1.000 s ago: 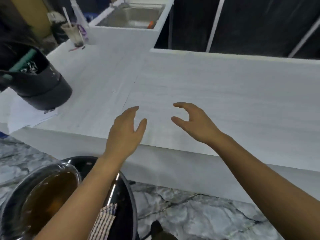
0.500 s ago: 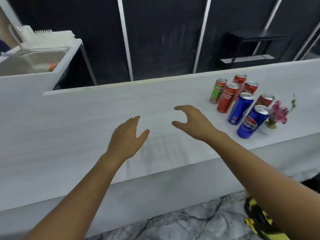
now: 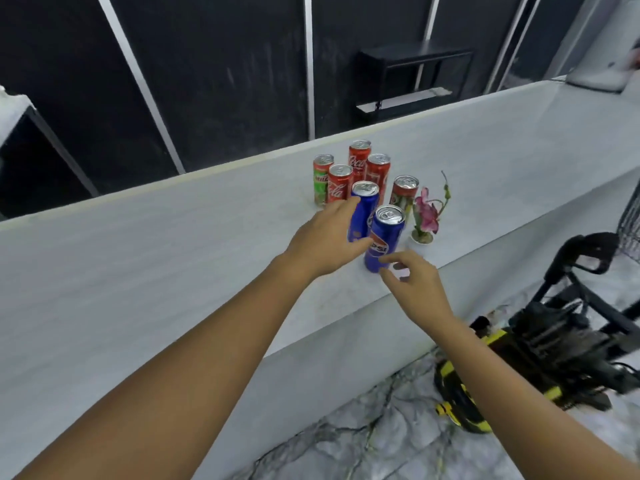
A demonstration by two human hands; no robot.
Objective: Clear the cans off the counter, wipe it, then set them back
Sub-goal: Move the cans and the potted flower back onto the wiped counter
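Several cans stand grouped on the white counter (image 3: 173,271): red cola cans (image 3: 340,184), a green and red can (image 3: 321,178) and two blue cans. My left hand (image 3: 325,240) reaches around the left side of the rear blue can (image 3: 364,206); its fingers are fairly straight and its thumb lies by the near can. I cannot tell whether it touches the rear can. The near blue can (image 3: 386,233) stands close to the front edge. My right hand (image 3: 414,284) hovers at that can's base with loosely curled fingers, the fingertip at or just short of it.
A small pot with a pink flower (image 3: 427,216) stands right of the cans. Below the counter, on the marble floor, lie a yellow and black machine (image 3: 485,379) and a black frame (image 3: 588,258). A black shelf (image 3: 412,81) stands behind the counter.
The view has swung right, bringing the cans to the centre. Both hands have moved forward from bare counter to the two blue cans.
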